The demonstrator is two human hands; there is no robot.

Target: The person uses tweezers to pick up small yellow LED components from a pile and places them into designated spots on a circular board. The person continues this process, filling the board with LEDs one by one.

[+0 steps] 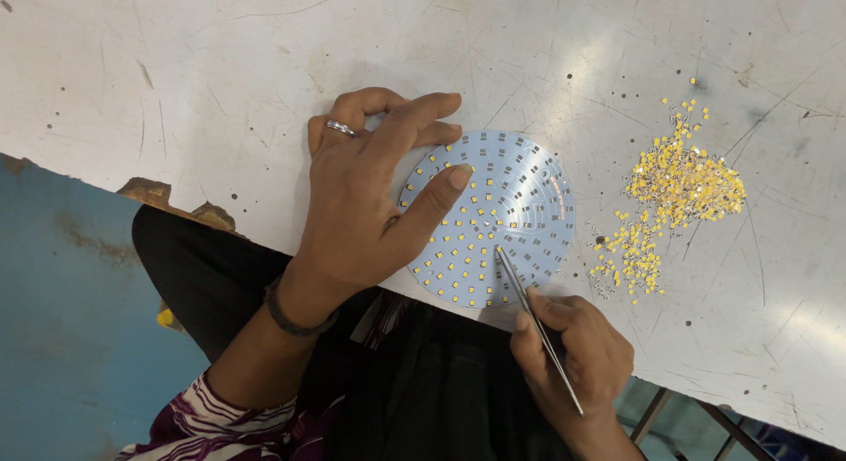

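— Down by the lap, what is the right hand (577,351) doing?

— It pinches thin metal tweezers (536,320). Their tip touches the round blue board (520,205), near its middle.

— And the left hand (370,197)?

— It lies flat with fingers spread, pressing the board's left side on the tabletop (220,91). It holds nothing.

— What step is it?

— I think small yellow chips are being set on the board, one by one. Many spots look bare.

— Where are more chips?

— Farther right, in a loose yellow pile (674,192). Picking one calls for a gentle, steady pinch.
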